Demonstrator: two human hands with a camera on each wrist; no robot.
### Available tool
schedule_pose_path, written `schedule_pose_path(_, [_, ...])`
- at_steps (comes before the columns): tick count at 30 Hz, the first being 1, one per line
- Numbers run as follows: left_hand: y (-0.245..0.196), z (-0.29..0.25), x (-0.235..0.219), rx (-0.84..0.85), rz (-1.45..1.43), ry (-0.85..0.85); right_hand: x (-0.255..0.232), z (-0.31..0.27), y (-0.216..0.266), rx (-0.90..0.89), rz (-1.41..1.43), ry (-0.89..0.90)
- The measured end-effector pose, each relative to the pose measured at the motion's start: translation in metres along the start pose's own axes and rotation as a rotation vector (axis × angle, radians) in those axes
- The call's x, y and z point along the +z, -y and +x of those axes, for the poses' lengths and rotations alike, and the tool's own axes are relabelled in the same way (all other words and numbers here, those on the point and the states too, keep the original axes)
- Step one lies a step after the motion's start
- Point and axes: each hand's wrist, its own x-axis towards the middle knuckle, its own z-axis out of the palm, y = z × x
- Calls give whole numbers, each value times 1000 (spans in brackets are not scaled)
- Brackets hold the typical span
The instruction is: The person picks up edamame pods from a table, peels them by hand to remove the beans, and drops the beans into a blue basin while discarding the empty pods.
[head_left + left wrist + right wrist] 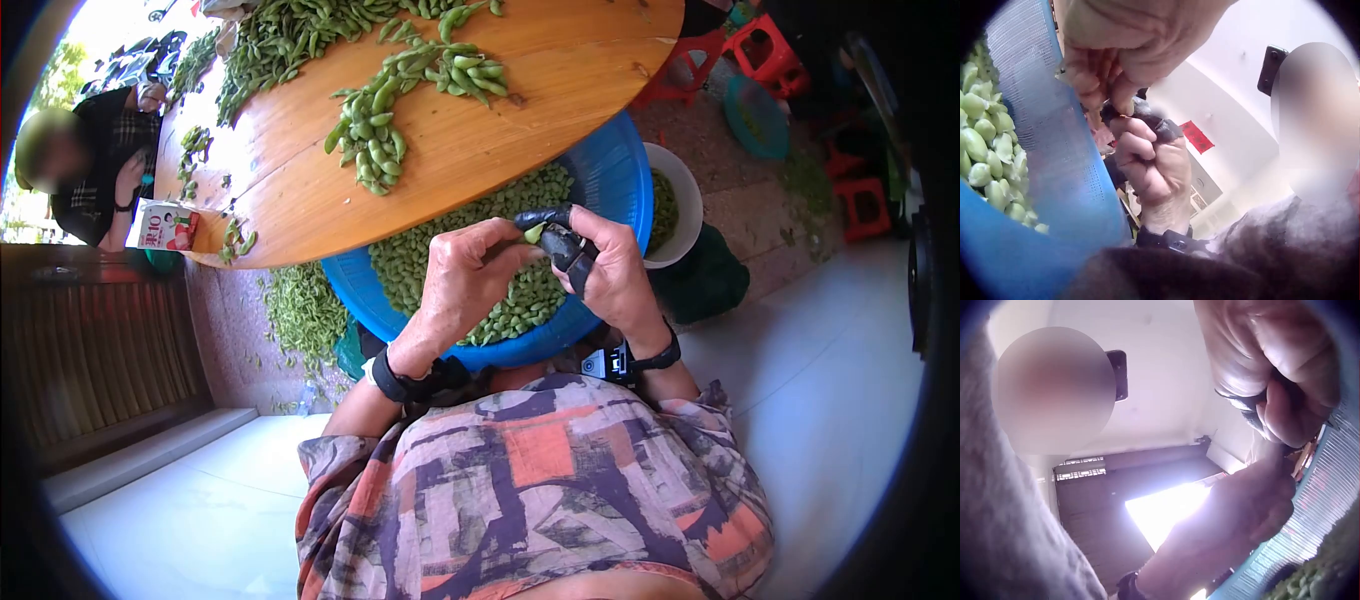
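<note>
Above a blue basket (620,185) both hands meet at a green soybean pod (534,233). My left hand (465,275) pinches at one end of it, thumb and fingers drawn together. Black coverings wrap the thumb and forefinger of my right hand (608,268), which grips the pod from the other side with its remaining fingers curled. The left wrist view has the right hand (1154,156) just under the left one (1141,37). Fingers hide most of the pod in both wrist views. Shelled green soybeans (420,260) fill much of the basket.
A wooden table (290,200) overhangs the basket, carrying piles of unshelled pods (375,125) and a carton (165,225). Empty-looking pods (305,310) lie on the floor at left. A white bucket (685,200) and red stools (765,50) stand right. Another person (100,170) sits at far left.
</note>
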Motion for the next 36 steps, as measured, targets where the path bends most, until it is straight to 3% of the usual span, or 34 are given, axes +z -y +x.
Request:
schedule_pose_path(3, [11,2,-2,-83,-256,67,1,-2,4,99,211,-8])
schedule_pose_path(5, [8,6,-10,-262,-442,198,1,0,-5,156,567,61])
schedule_pose_path(9, [16,11,-19,-367,-626,338,3,3,-16,210,645,111])
schedule_pose_path(12, [20,12,-17,-439,-728,397,5,4,-12,246,404,99])
schedule_pose_path(14, [21,10,-11,-433,-721,391,15,5,-16,-279,-394,-162])
schedule_pose_path(16, [22,8,-3,-425,-716,381,21,0,-11,-240,-364,-164])
schedule_pose_path(18, [21,5,1,-395,-889,316,25,0,-13,-310,-459,-203])
schedule_pose_path(20, [17,5,1,-407,-862,283,26,-3,-10,-331,-492,-151])
schedule_pose_path(22, [20,4,-1,-302,-658,286,32,-3,-9,-423,-519,-154])
schedule_pose_path(24, [20,4,1,-346,-737,257,25,5,-10,-430,-509,-161])
schedule_pose_path(26, [27,3,3,-389,-783,247,15,10,-10,-249,-324,-66])
schedule_pose_path(31, [32,3,2,-420,-836,286,11,9,-11,-63,-39,-10])
schedule_pose_path(33, [35,2,2,-425,-911,305,8,8,-6,125,92,-5])
schedule_pose_path(34, [33,2,1,-424,-909,307,8,8,-6,124,94,-7])
schedule_pose_path(36, [26,2,-1,-436,-921,306,10,8,-9,-152,-142,-108])
